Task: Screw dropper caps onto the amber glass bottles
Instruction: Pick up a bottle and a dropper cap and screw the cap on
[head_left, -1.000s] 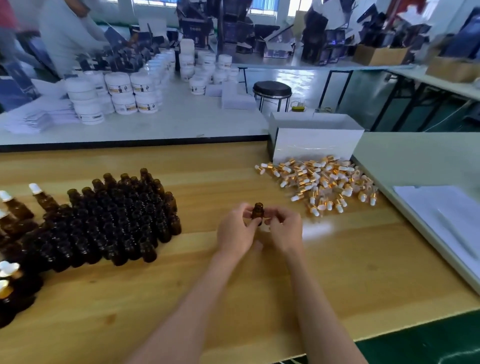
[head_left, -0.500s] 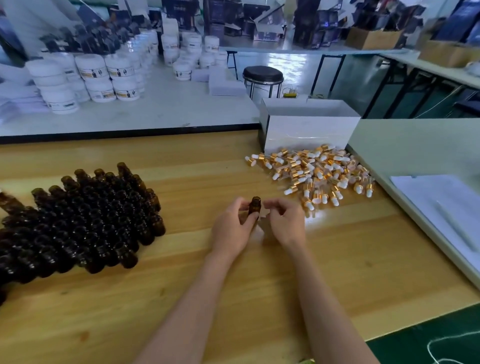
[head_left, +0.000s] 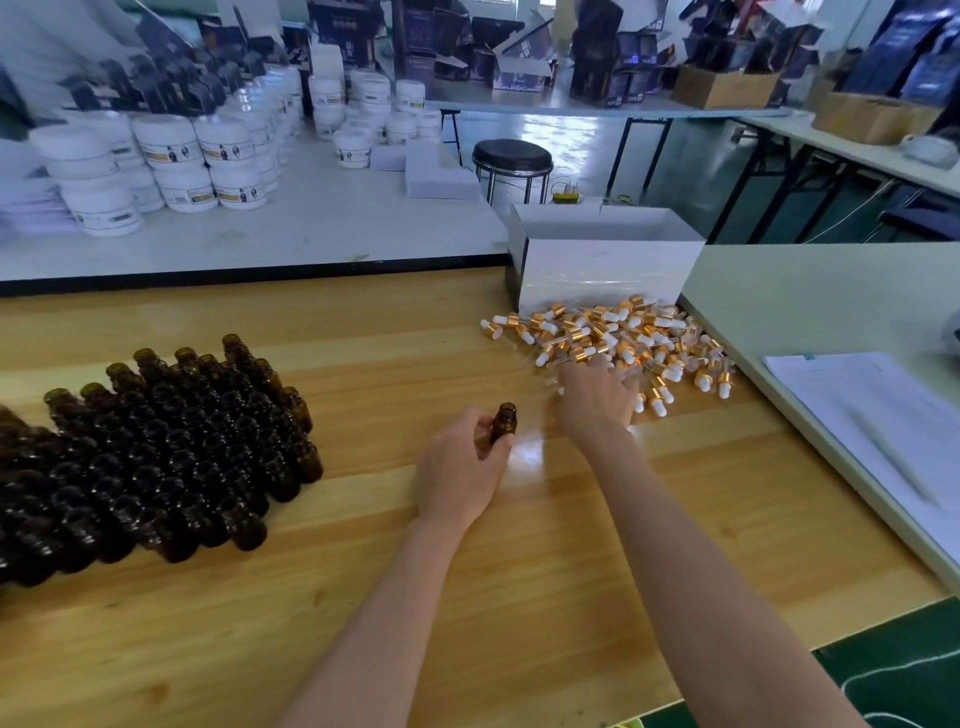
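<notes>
Head view: amber bottle (head_left: 504, 422) is gripped by left hand (head_left: 462, 467) beside cap pile (head_left: 623, 338); right hand (head_left: 597, 400) is laid on it, grip undeterminable.

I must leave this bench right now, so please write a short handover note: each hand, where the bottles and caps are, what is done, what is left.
Left hand holds one uncapped amber bottle upright.
Right hand lies on the pile of dropper caps by the white box; a grip on a cap cannot be seen.
Block of uncapped bottles stands at the left of the table.
Done: no capped bottle in view.
Left: cap the held bottle, then the block.
</notes>
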